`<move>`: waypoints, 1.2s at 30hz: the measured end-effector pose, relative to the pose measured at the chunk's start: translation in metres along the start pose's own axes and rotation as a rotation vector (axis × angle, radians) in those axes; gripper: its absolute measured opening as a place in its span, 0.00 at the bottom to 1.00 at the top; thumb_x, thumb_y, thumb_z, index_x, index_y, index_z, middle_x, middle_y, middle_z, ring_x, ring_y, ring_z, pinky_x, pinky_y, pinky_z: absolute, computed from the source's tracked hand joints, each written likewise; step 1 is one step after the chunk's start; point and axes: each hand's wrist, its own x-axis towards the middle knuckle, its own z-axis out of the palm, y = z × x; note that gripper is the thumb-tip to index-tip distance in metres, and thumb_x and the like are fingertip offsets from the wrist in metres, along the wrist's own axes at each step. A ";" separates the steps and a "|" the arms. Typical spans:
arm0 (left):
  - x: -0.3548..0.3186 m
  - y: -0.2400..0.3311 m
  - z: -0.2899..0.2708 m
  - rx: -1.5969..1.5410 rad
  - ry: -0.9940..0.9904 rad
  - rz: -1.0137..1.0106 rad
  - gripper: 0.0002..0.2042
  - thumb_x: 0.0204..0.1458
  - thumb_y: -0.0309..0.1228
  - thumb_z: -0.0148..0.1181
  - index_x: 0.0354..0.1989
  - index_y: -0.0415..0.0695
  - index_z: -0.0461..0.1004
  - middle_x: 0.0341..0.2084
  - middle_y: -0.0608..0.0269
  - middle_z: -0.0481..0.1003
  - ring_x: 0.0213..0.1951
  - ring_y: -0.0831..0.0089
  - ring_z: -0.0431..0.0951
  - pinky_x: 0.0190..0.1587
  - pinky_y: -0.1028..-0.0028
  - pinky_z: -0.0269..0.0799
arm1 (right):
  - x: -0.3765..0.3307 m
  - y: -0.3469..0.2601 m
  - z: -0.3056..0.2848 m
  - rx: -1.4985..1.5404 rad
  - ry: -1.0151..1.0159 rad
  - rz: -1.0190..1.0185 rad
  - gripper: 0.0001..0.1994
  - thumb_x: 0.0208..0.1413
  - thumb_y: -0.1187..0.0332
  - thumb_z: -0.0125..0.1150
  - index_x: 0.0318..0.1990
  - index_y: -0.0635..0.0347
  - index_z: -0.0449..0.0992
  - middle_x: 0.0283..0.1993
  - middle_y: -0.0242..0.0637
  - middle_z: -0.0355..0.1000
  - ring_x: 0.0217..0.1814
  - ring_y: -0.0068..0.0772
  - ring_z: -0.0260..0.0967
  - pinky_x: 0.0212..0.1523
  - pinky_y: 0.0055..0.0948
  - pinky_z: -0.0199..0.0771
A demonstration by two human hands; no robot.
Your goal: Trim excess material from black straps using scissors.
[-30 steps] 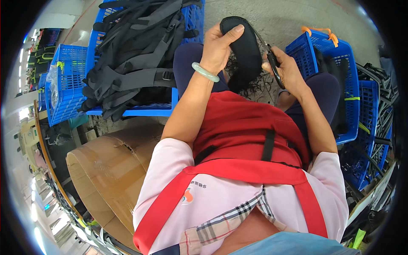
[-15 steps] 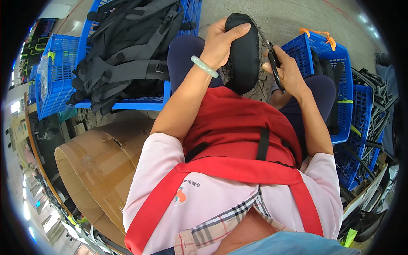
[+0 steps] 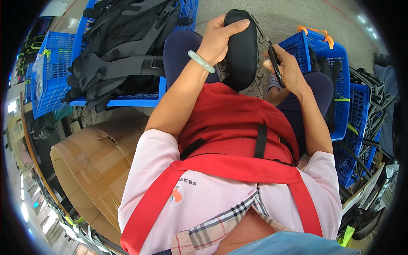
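Over the lap, left hand [image 3: 219, 38] is gripping the black padded piece [image 3: 241, 49] upright, thumb across its top. Right hand [image 3: 285, 70] is closing around small black snips [image 3: 272, 59] at the pad's edge, likely trimming loose threads [image 3: 257, 80]. Next cut needs the blades kept off the seam.

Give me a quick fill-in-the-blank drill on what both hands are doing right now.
1. The left hand grips a black padded ____.
2. The right hand holds small black ____ beside the pad.
3. A pale green ____ circles the left wrist.
4. The grey straps lie in a ____ plastic crate.

Missing words: pad; scissors; bangle; blue
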 end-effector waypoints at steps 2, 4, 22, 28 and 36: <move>0.000 0.000 0.000 0.004 0.003 0.003 0.07 0.51 0.26 0.64 0.35 0.38 0.76 0.29 0.63 0.77 0.30 0.77 0.78 0.33 0.78 0.75 | 0.001 0.005 -0.002 0.033 -0.011 0.014 0.25 0.52 0.49 0.64 0.43 0.64 0.68 0.23 0.28 0.60 0.25 0.18 0.57 0.27 0.21 0.58; -0.001 -0.001 0.001 0.001 -0.027 0.003 0.07 0.51 0.26 0.64 0.35 0.37 0.76 0.29 0.63 0.77 0.30 0.78 0.78 0.33 0.78 0.75 | -0.002 0.008 -0.005 0.066 -0.021 0.029 0.25 0.52 0.50 0.64 0.43 0.64 0.68 0.23 0.26 0.60 0.24 0.16 0.56 0.25 0.19 0.57; -0.008 -0.013 0.014 0.076 -0.109 -0.165 0.10 0.51 0.25 0.63 0.40 0.34 0.75 0.33 0.61 0.78 0.34 0.77 0.78 0.38 0.78 0.75 | -0.034 -0.001 -0.034 -0.077 -0.048 0.102 0.25 0.52 0.50 0.64 0.33 0.66 0.64 0.23 0.34 0.52 0.28 0.25 0.49 0.28 0.29 0.57; -0.007 -0.016 0.016 0.083 -0.131 -0.220 0.11 0.51 0.26 0.64 0.40 0.34 0.75 0.33 0.61 0.78 0.33 0.76 0.78 0.38 0.78 0.75 | -0.043 -0.008 -0.045 -0.139 -0.081 0.116 0.25 0.52 0.50 0.64 0.33 0.66 0.64 0.23 0.35 0.54 0.27 0.26 0.49 0.28 0.28 0.58; -0.010 -0.020 0.021 0.108 -0.191 -0.261 0.11 0.50 0.26 0.65 0.40 0.36 0.76 0.32 0.63 0.78 0.34 0.78 0.77 0.39 0.79 0.74 | -0.049 -0.013 -0.048 -0.288 -0.022 0.059 0.23 0.52 0.52 0.64 0.34 0.66 0.65 0.23 0.39 0.58 0.27 0.28 0.51 0.29 0.30 0.60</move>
